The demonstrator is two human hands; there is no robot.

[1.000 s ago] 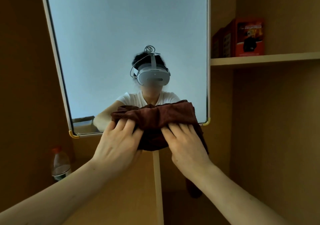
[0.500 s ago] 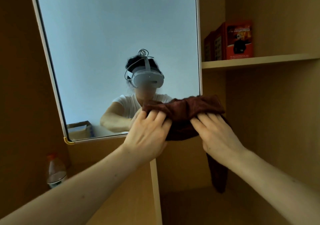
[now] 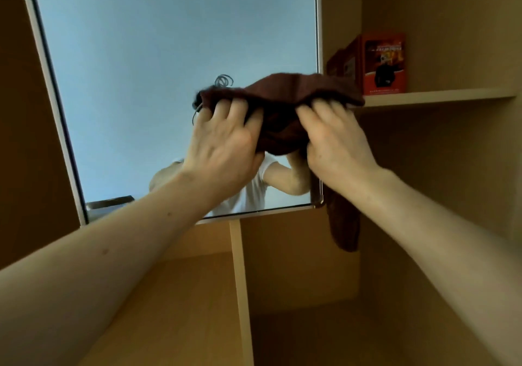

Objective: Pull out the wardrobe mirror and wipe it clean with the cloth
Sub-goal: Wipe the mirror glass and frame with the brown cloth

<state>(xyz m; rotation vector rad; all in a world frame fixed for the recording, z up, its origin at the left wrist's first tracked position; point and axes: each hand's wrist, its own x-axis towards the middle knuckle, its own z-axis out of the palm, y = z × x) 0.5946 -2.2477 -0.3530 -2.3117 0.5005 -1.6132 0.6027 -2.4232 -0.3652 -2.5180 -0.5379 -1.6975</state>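
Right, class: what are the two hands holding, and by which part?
The left hand and right hand grip the dark brown cloth along its bunched upper edge.

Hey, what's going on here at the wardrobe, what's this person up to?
A person is cleaning the wardrobe mirror. Both hands hold a bunched dark brown cloth up in front of the glass near its right edge: the left hand grips one end, the right hand the other. A loose tail of the cloth hangs below the right hand, past the mirror's lower right corner. A red box stands on the shelf to the right.
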